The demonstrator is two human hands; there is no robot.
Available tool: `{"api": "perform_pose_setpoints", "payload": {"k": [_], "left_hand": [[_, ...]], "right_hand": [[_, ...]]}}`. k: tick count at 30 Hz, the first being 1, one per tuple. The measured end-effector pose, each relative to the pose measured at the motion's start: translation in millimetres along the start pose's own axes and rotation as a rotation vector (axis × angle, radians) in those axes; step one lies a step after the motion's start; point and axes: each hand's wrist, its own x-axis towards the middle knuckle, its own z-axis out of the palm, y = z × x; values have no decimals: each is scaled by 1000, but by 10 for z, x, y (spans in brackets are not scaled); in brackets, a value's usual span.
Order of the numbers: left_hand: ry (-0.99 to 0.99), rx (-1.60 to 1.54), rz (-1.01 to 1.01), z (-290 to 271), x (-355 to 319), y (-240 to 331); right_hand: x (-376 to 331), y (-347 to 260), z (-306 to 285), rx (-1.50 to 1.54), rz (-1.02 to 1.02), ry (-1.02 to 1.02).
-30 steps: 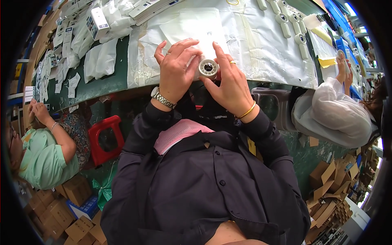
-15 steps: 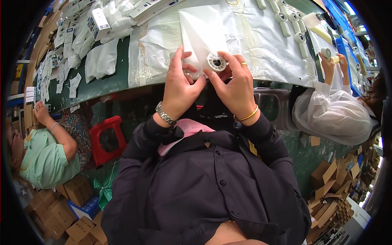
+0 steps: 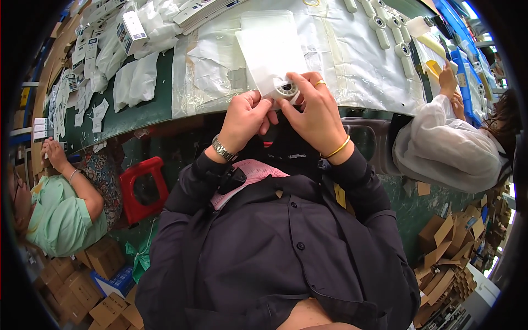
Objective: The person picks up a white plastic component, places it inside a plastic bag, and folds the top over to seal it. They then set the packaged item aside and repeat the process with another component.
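My right hand (image 3: 319, 113) is closed around a white handheld fan (image 3: 285, 89), its thumb and fingers on the round head with the dark centre. The fan's handle is hidden. Beside it, my left hand (image 3: 246, 116) is closed, thumb and finger pinching the near edge of a frosted plastic bag (image 3: 257, 52). The bag slants away over the table, and its near end meets the fan head. Whether any of the fan is inside the bag I cannot tell. More pale flat bags (image 3: 275, 22) lie beneath it.
Several white handheld fans (image 3: 407, 60) lie at the far right. To the left are white pouches (image 3: 136, 82), a printed box (image 3: 131, 32) and paper slips (image 3: 100, 115). One co-worker (image 3: 448, 143) sits on the right, another (image 3: 66, 209) on the left near a red stool (image 3: 144, 190).
My left hand has gone from spread fingers to a pinch at the bag's edge. The bag has shifted left and tilted. The fan head has turned slightly. The right co-worker's hands have moved.
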Motion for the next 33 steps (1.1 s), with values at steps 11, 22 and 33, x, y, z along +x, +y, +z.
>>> {"api": "perform_pose_setpoints", "payload": {"k": [11,22,33], "left_hand": [[-70,91,-37,-53,-45,-23],[71,182,92,-298,-177,-30],[167,373,151,-276,-203,-5]], "right_hand": [[329,194,206,-312,-62,223],[-96,145,141,64,162,57],[-240,237,204,179,-24,184]]}}
